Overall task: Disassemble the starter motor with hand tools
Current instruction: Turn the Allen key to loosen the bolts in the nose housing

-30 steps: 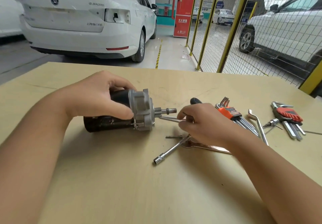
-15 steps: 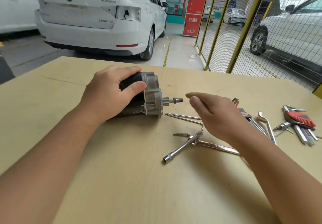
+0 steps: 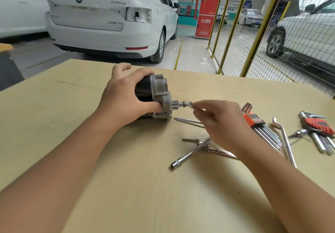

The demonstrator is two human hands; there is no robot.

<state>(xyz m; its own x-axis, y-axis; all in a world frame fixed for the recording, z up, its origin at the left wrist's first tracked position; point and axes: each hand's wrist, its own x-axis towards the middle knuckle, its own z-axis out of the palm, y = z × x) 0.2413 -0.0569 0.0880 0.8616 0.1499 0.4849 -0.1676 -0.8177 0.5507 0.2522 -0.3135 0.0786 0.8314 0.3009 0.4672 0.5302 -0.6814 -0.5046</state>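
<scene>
Two bare hands are working over a pale wooden tabletop [image 3: 112,187] in a garage bay. The left hand [image 3: 125,98] is gripping the black-bodied starter motor with its grey cast-metal end housing [image 3: 160,96], fingers curled over the top and thumb pressing near the housing's lower edge, while the motor is lying on its side on the table. The right hand [image 3: 220,122] is pinching a thin silver metal tool [image 3: 191,105] between thumb and forefinger, its tip touching the motor's protruding steel pinion shaft [image 3: 182,104].

Several tools are lying to the right: two long thin steel rods [image 3: 188,121] just beside the housing, a short loose bolt [image 3: 190,139], a chrome socket wrench [image 3: 190,154] crossing a flat chrome spanner [image 3: 220,151], an orange-holdered set of hex keys [image 3: 261,126], a bent chrome bar [image 3: 285,142], and a red-holdered set of hex keys [image 3: 320,129] near the table's edge.

A white saloon car [image 3: 108,18] is standing behind the table, alongside a yellow-framed wire mesh fence [image 3: 253,33] and a red fire-equipment cabinet [image 3: 208,9].
</scene>
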